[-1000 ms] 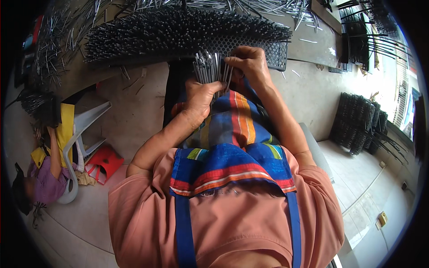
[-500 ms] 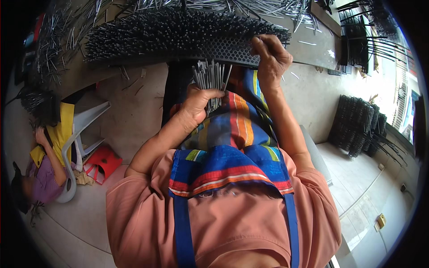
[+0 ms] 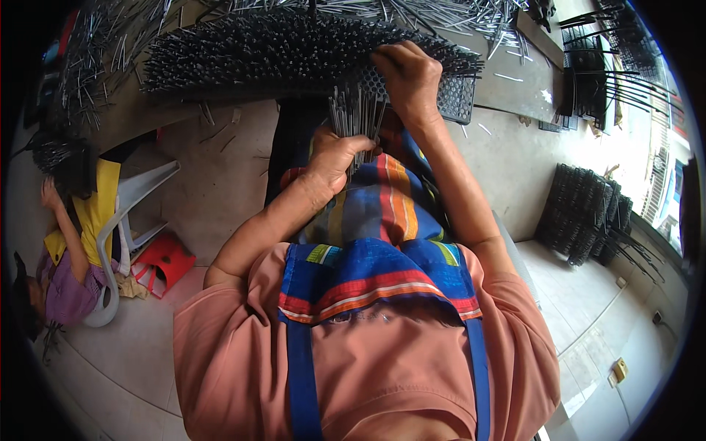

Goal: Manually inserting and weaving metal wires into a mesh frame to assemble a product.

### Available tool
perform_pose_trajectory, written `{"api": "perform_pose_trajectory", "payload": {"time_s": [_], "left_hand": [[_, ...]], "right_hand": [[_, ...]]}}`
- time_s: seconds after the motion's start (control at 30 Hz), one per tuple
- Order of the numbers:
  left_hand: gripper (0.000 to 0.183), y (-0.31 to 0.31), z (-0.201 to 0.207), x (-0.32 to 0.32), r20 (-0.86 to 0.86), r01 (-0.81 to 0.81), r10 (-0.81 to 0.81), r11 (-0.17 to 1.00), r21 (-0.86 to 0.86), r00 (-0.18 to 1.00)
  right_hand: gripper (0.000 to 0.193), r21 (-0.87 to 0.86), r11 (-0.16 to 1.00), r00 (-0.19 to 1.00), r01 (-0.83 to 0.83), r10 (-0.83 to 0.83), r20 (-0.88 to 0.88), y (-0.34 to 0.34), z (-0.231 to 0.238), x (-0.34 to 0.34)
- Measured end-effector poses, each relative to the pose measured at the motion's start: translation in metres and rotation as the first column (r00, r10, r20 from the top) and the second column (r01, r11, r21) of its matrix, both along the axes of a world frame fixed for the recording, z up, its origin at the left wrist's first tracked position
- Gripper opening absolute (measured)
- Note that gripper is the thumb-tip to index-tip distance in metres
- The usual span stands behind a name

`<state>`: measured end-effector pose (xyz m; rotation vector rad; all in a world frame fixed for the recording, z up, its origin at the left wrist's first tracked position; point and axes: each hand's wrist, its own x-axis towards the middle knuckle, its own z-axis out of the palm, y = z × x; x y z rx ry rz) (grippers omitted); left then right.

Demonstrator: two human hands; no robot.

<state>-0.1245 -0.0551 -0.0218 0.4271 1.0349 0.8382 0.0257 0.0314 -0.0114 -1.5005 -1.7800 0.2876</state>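
Note:
My left hand [image 3: 334,154] is wrapped round an upright bundle of thin grey metal rods [image 3: 354,114] above my lap. The tops of the rods fan out just in front of a black perforated rack [image 3: 457,99]. Most of that rack bristles with dark, thin rods [image 3: 272,55] standing in its holes; bare holes show at its right end. Over this right part is my right hand [image 3: 413,77], thumb and fingertips pinched together among the nearest rods. What lies in the pinch, if anything, is too small to make out.
Loose rods [image 3: 471,18] lie scattered across the bench beyond the rack. Black racks with rods [image 3: 588,209] are stacked on the floor at right. To the left another person [image 3: 73,272] sits by a grey plastic chair [image 3: 114,257] and a red bag [image 3: 168,264].
My right hand has moved left along the rack, from its bare right end to the edge of the standing rods. My left hand still grips the bundle, slightly farther right.

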Motion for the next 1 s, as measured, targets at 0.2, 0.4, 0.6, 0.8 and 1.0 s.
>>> {"api": "perform_pose_trajectory", "payload": {"time_s": [0.2,0.4,0.6,0.8,1.0], "left_hand": [[0.029,0.0,-0.005,-0.002,0.068,-0.039,0.048,0.991,-0.131,0.997],[0.029,0.002,-0.007,-0.005,0.154,-0.041,0.07,0.982,-0.183,0.986],[0.029,-0.005,-0.001,0.005,0.057,0.006,-0.003,0.999,-0.052,0.998],[0.019,-0.001,-0.009,-0.001,0.008,-0.037,0.038,0.996,-0.085,0.999],[0.017,-0.001,0.0,0.005,0.049,-0.044,0.05,0.992,-0.121,0.998]], "right_hand": [[0.012,-0.006,0.998,0.972,0.069,-0.066,0.227,-0.007,0.005,-0.007],[0.011,0.01,0.998,0.998,0.066,-0.066,0.008,-0.024,0.003,0.01],[0.005,-0.721,0.597,0.71,-0.352,-0.332,-0.621,-0.054,0.014,0.023],[0.004,-0.396,0.918,0.535,0.017,-0.343,-0.772,-0.047,0.016,0.029],[0.01,0.039,0.988,0.735,0.147,-0.083,-0.673,-0.017,0.0,0.028]]}}
